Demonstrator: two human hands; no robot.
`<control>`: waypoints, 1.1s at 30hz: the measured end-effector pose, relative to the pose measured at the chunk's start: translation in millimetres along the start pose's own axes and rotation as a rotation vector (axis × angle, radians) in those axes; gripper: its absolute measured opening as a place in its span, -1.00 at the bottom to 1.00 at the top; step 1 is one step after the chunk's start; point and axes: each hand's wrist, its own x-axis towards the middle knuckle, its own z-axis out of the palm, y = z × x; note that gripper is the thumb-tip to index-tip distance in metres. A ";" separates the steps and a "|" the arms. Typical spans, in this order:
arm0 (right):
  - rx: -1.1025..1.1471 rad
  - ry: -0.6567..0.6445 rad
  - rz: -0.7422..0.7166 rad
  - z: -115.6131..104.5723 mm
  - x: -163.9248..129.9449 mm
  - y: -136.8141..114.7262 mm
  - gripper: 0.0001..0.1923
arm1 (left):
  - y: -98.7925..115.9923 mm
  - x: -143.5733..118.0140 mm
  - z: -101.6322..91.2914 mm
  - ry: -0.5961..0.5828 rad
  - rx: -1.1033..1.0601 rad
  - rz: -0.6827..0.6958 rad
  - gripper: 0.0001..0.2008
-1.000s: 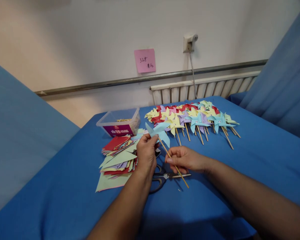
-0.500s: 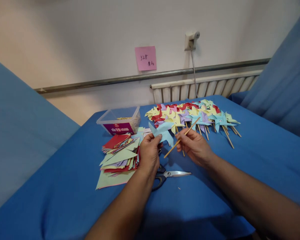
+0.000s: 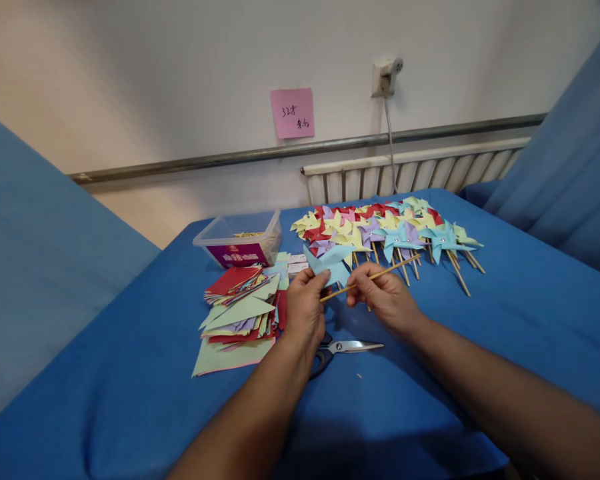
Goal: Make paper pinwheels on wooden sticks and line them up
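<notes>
The light-blue paper pinwheel [image 3: 331,262] is folded into shape and pinched at its lower edge by the left hand [image 3: 305,308], fingers closed on the paper. The right hand [image 3: 386,297] has its fingers clamped on a thin wooden stick [image 3: 375,275], which lies nearly level above the worktop, its left end just beside the pinwheel's underside; whether the two already touch cannot be told. By the look of it, this wheel is folded but not yet fixed to its stick.

Much seems finished: a row of pinwheels [image 3: 387,230] on sticks, yellow, red, purple and blue, lies at the far side of the blue worktop [image 3: 505,313]. Much seems left as well: a thick stack of coloured paper squares [image 3: 237,307] sits just left of the left hand.

Scissors [image 3: 347,347] lie shut on the worktop below both hands, partly under the left wrist. A clear plastic box [image 3: 240,241] with a purple label stands behind the paper stack. Nothing lies between stick and pinwheel. On the wall behind are a pink note [image 3: 293,113], a socket with cord and a radiator.
</notes>
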 end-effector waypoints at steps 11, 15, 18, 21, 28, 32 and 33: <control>0.047 -0.349 0.180 -3.0 -6.7 -5.3 -0.67 | 4.9 0.9 -1.8 0.013 0.028 -0.010 -0.76; 0.001 -0.322 0.210 -0.8 -5.8 -2.7 -0.75 | 6.4 -0.5 -0.7 0.010 0.014 -0.003 -0.76; 0.017 -0.272 0.226 3.2 -5.0 0.1 -0.73 | 7.8 -1.0 -0.4 -0.016 -0.029 0.004 -0.75; 0.057 -0.181 0.230 5.5 -3.6 0.8 -0.65 | 7.8 0.0 -1.0 -0.019 -0.029 0.008 -0.73; -0.048 0.001 0.225 5.6 -0.9 -2.5 -0.64 | 1.3 3.8 -3.8 0.017 0.106 0.080 -0.71; -0.215 0.116 0.074 5.2 -2.5 -0.4 -0.73 | -0.7 4.4 -3.7 0.022 0.148 0.109 -0.70; -0.276 0.132 0.032 4.7 -2.7 0.2 -0.76 | -1.0 4.0 -3.3 0.022 0.159 0.109 -0.70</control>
